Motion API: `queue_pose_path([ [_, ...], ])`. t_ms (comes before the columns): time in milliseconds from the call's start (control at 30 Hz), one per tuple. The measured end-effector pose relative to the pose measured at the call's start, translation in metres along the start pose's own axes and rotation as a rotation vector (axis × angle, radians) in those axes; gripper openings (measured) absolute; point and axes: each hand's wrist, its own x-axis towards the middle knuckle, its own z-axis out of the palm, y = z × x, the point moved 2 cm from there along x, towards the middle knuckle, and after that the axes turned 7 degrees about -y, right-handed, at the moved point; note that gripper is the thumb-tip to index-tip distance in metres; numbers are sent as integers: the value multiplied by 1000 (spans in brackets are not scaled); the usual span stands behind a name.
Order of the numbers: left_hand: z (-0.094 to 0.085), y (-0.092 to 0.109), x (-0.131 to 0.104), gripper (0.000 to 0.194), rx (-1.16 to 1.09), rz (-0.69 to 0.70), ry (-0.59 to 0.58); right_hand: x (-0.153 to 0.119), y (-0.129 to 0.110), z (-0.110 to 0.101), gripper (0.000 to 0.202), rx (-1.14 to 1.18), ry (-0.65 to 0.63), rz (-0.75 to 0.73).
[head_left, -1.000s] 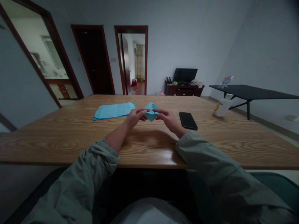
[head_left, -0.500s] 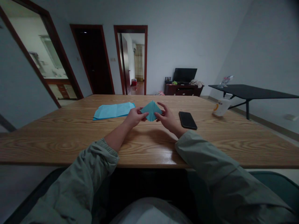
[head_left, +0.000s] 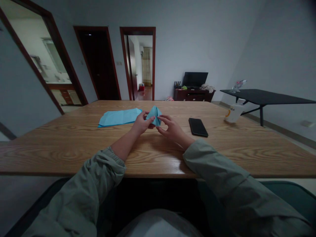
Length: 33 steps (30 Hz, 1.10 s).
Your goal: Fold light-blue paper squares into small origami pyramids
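Observation:
A small folded piece of blue paper (head_left: pixel 154 112) is held up over the wooden table, its pointed top upward and a crease running down its middle. My left hand (head_left: pixel 143 122) grips its left side, thumb in front and fingers behind. At its right edge, my right hand (head_left: pixel 170 128) pinches the paper between thumb and fingertips. Close to the left hand lies a stack of flat blue paper sheets (head_left: pixel 119 117) with visible creases.
On the wooden table (head_left: pixel 74 148), a black phone (head_left: pixel 198 127) lies right of my right hand. A white container (head_left: pixel 233 113) with an orange mark stands farther right. Beyond it is a black table (head_left: pixel 266 96). A monitor (head_left: pixel 195 79) sits on a cabinet by the back wall.
The folded paper has turned and tilted, its right half swinging inward, so it looks narrower. My right hand has moved left, closer to my left hand.

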Motion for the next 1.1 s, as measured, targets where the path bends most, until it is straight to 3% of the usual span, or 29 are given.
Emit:
queue_pose_path([
  [133,6,2,-3,57,-48,6,-130,0,-1,1,56,118,-3,7],
  [267,10,5,-8,61,-56,-3,-205,0,-4,-3,50,249,-19,25],
  [400,6,6,-7,47,-30,-30,-151,2,-8,-10,40,173,-24,0],
  [567,1,2,-4,34,146,31,-114,4,0,-16,42,122,165,84],
  [767,9,-3,-6,26,308,116,-220,4,12,-1,24,318,-78,182],
  [1100,3,-7,-8,24,542,113,-295,2,27,6,18,155,-115,161],
])
